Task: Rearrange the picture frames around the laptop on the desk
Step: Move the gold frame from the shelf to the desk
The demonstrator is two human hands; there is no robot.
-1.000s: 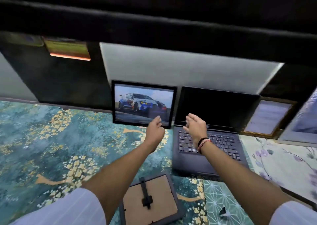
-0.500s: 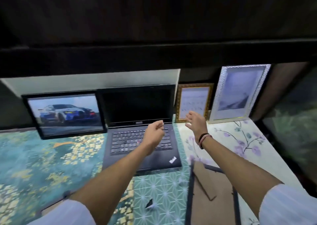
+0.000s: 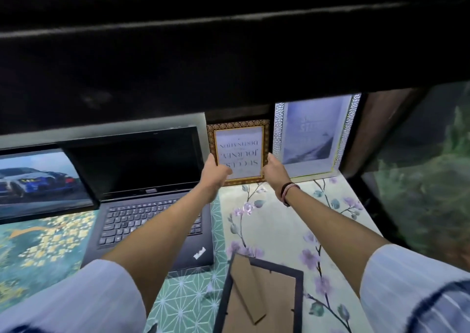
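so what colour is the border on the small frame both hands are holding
Gold with a dark patterned band, on the small frame; the head view shows it.

- Head view, sole camera: worn on the person's head, looking forward and down along both outstretched arms.
- Facing: desk's rear edge, open laptop (image 3: 142, 205) left of centre.
- Range: close; sleeves fill lower corners, dark overhang crosses the top.

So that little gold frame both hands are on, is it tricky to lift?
Probably not. The gold frame looks rigid, and each hand, left and right, holds a side. Its glossy front suggests glass, so likely fragile. Standing upright, it could tip if let go.
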